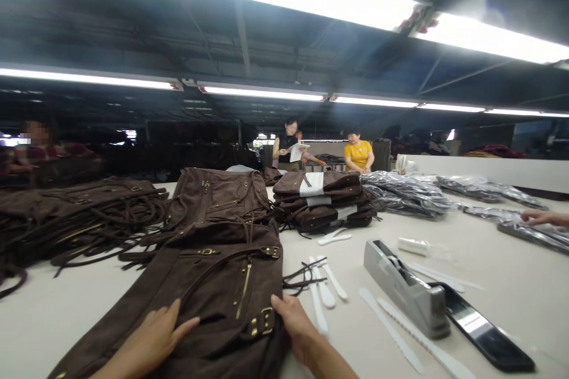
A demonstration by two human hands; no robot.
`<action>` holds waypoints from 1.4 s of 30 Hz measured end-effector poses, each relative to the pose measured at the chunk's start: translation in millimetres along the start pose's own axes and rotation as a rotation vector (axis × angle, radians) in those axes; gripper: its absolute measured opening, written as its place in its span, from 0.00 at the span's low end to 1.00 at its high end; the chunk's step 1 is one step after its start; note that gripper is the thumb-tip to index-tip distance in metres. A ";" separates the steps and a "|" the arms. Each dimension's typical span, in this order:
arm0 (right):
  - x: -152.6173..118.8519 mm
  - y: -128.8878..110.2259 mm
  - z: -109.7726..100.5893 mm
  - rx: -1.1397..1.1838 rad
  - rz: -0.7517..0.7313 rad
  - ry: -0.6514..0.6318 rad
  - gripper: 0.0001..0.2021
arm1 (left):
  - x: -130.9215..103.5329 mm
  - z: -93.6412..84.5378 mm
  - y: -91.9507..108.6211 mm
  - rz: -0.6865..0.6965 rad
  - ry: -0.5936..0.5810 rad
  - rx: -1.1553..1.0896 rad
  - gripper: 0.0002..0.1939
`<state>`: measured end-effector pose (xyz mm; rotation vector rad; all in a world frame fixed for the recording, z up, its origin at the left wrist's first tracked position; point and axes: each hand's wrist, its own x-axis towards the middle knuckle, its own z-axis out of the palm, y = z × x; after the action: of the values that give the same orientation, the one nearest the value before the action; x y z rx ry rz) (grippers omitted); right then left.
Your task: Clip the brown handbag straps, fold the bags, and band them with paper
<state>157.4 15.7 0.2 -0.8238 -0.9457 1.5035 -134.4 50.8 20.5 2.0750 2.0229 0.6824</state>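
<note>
On the pale worktable [489,272] I see my left hand [149,340] flat and my right hand [296,325] open on the brown suede bag [217,284]; gripping nothing; folded bags [326,201] stacked behind, loose ones [80,213] remain.

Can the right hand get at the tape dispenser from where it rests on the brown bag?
Probably yes: the right hand lies on the brown bag, with only flat white strips between it and the tape dispenser.

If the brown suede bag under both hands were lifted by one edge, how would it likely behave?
The brown suede bag lies flat and creased under the left hand and right hand, so it would probably sag. Its straps trail loose and may snag. The napped surface looks unlikely to slip.
</note>
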 end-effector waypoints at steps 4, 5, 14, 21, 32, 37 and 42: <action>-11.5 6.3 9.2 -0.008 0.036 -0.110 0.22 | -0.4 19.8 4.6 -0.074 0.017 0.072 0.47; -15.5 9.4 11.6 -0.002 0.077 -0.178 0.23 | 2.2 21.5 0.1 -0.119 0.026 0.010 0.49; -33.0 2.9 12.8 0.004 0.410 -0.557 0.25 | -14.3 -7.4 -27.2 -0.447 0.137 -1.168 0.32; -25.8 11.0 17.2 0.105 0.438 -0.166 0.22 | -6.4 -1.7 -26.3 -0.442 0.258 -1.334 0.23; -17.3 -30.0 -0.6 0.374 0.057 -0.063 0.24 | 2.2 -12.1 -42.5 -0.386 0.662 -1.448 0.11; -13.6 -27.6 -5.6 0.288 0.049 -0.043 0.29 | 3.8 -10.0 -45.5 -0.403 0.668 -1.418 0.10; -0.5 -1.4 -12.0 0.048 0.155 0.135 0.14 | 2.7 -12.0 -40.6 -0.426 0.607 -1.413 0.12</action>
<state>168.8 16.7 -3.8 -0.9686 -0.7574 1.5757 -176.2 53.9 14.5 0.6231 1.2469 1.9675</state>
